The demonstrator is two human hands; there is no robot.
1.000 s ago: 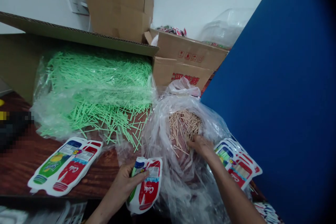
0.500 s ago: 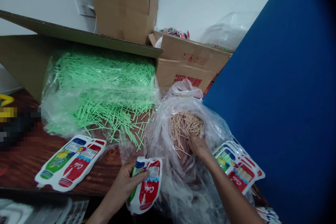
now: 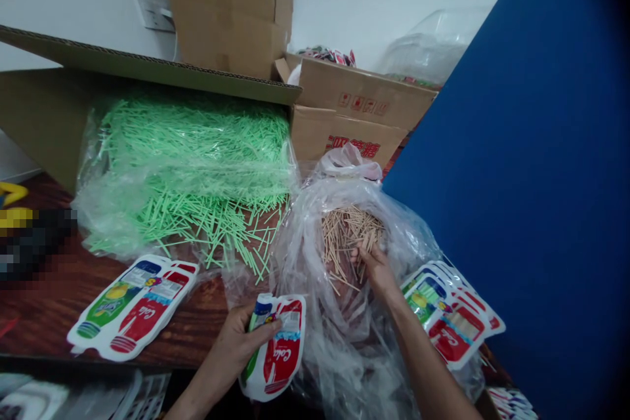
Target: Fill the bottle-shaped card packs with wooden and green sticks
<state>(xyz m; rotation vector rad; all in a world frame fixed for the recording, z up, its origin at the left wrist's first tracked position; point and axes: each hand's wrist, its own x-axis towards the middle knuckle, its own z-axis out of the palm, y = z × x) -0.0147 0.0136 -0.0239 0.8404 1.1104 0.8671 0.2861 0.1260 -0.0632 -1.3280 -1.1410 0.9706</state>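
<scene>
My left hand (image 3: 241, 341) is closed on a bottle-shaped packet (image 3: 283, 354) with a green half and a red "Cola" half, bent slightly under the thumb. Inside an open clear plastic bag (image 3: 305, 236) lies a heap of thin brown sticks (image 3: 339, 236). My right hand (image 3: 373, 266) reaches into that bag, its fingertips pinched on a few of the sticks; the fingers partly hide them. Just right of my right forearm rests a stack of similar packets (image 3: 460, 328), with sticks showing through their windows. More such packets (image 3: 132, 308) lie on the table at left.
Loose green sticks (image 3: 197, 210) spill from a plastic bag in an open cardboard box (image 3: 44, 111). Behind stand another carton (image 3: 364, 102) with red print and a taller box (image 3: 221, 6). A blue panel (image 3: 516, 177) bounds the right side. Dark wooden table (image 3: 44, 302) underneath.
My right hand has drawn back slightly within the brown sticks, and its fingertips now show pinched together. The left hand keeps its hold on the packet. The view has shifted a little.
</scene>
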